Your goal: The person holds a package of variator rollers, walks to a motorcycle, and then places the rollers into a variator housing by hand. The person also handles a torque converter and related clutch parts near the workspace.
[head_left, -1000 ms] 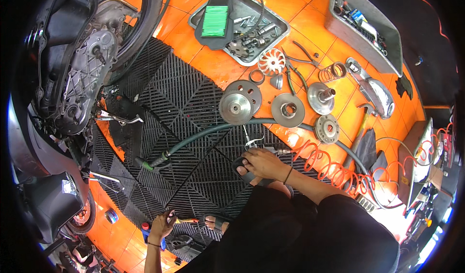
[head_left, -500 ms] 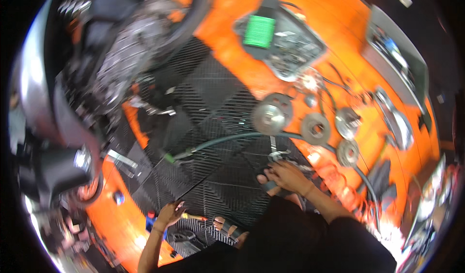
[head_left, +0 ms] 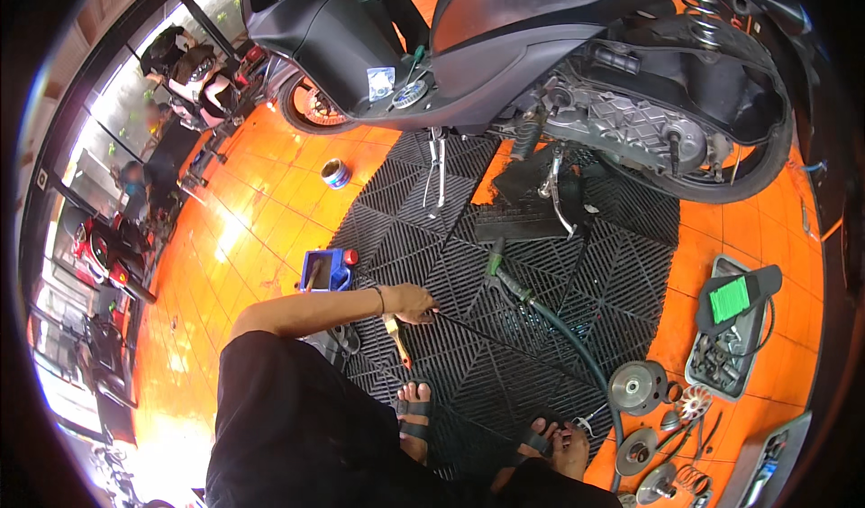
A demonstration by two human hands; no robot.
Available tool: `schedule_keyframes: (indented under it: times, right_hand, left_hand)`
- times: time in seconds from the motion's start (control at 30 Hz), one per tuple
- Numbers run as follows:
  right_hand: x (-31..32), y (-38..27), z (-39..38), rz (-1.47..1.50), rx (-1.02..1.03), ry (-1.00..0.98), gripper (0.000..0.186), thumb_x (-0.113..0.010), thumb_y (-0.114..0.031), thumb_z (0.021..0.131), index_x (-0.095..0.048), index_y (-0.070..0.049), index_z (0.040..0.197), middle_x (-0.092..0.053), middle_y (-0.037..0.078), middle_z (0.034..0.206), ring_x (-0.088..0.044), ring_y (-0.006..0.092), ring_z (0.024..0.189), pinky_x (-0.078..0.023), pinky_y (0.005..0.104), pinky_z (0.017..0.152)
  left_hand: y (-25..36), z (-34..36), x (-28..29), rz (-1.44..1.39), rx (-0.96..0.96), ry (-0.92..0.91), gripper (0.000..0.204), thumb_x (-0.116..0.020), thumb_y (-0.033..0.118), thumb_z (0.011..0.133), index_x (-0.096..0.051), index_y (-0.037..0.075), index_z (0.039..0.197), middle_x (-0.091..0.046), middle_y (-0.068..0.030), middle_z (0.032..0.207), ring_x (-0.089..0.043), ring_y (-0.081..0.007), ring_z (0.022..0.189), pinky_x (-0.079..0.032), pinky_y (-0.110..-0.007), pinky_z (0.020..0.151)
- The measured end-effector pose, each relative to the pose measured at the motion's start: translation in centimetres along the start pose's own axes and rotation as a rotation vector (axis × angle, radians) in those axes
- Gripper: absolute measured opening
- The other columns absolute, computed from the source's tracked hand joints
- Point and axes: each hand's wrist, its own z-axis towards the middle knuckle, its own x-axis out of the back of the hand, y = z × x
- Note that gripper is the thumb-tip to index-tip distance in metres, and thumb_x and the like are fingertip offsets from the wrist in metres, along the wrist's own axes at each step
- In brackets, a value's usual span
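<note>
My left hand (head_left: 413, 303) is stretched out low over the black ribbed mat (head_left: 487, 364), its fingers curled together around something too small to make out. Beside its wrist lies a paintbrush (head_left: 396, 339) with a pale handle and a red tip. My right hand (head_left: 569, 452) is down by my right foot, fingers bent closed; what they hold is hidden. A small silver metal piece (head_left: 587, 421) shows just past its fingertips. A blue cut-open container (head_left: 328, 270) stands left of my left hand. Farther right, a dark hose (head_left: 568, 331) with a green nozzle (head_left: 495, 259) crosses the mat.
A dark scooter (head_left: 523, 58) with its drive case (head_left: 631, 121) exposed stands ahead, kickstand (head_left: 436, 170) on the mat. Round metal drive parts (head_left: 636, 387) lie at the right near a grey tray (head_left: 721, 364) of parts. An open can (head_left: 335, 174) sits on the orange floor.
The view has swung left, bringing the whole scooter and the shop's left side into sight. Both hands stay low over the mat; the left arm now reaches across from the left.
</note>
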Motion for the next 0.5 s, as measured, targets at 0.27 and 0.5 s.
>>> schedule_keyframes:
  times: [0.27, 0.5]
  right_hand:
    - [-1.3, 1.2, 0.3, -0.121, 0.056, 0.081, 0.030, -0.071, -0.005, 0.082, -0.063, 0.009, 0.108, -0.065, 0.020, 0.091, -0.067, 0.0307, 0.077, -0.056, 0.0375, 0.065]
    - [-1.4, -3.3, 0.6, -0.284, -0.018, 0.137, 0.028, -0.072, -0.003, 0.079, -0.062, 0.006, 0.102, -0.063, 0.019, 0.086, -0.066, 0.0299, 0.073, -0.054, 0.0377, 0.065]
  left_hand:
    - [0.7, -1.2, 2.2, -0.086, 0.023, -0.078, 0.050, -0.054, 0.043, 0.097, -0.062, 0.008, 0.132, -0.068, -0.0203, 0.120, -0.064, -0.0382, 0.112, -0.052, -0.047, 0.096]
    - [-2.8, 0.2, -0.8, -0.001, 0.027, -0.066, 0.052, -0.053, 0.045, 0.097, -0.060, 0.009, 0.135, -0.069, -0.0217, 0.115, -0.066, -0.0409, 0.108, -0.054, -0.050, 0.092]
